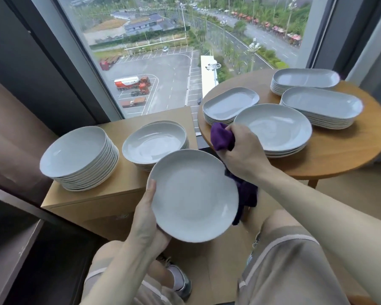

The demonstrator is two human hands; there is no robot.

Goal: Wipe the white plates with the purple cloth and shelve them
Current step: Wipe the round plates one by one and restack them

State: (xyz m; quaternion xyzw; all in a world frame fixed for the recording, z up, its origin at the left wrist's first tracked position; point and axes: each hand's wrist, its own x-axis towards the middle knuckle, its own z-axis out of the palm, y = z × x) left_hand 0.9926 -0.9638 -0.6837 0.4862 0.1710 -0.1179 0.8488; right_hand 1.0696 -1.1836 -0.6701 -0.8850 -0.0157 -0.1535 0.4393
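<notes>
Tall window (185, 40) filled top of view, high above car park (163, 69). Red trucks (141, 84) sat parked down there; one white tanker (127, 81) among them. Tree-lined road (251, 34) ran off to right. Inside: low wooden cabinet (92, 201) stood under window, round wooden table (339, 155) just beside it at right. Beige shorts (295, 260) and one grey shoe (183, 280) showed at bottom.

Six plate stacks: two round on wooden cabinet (110, 194), one round, three oblong on round table (339, 155). One held plate (194, 194). One purple cloth (221, 135).
</notes>
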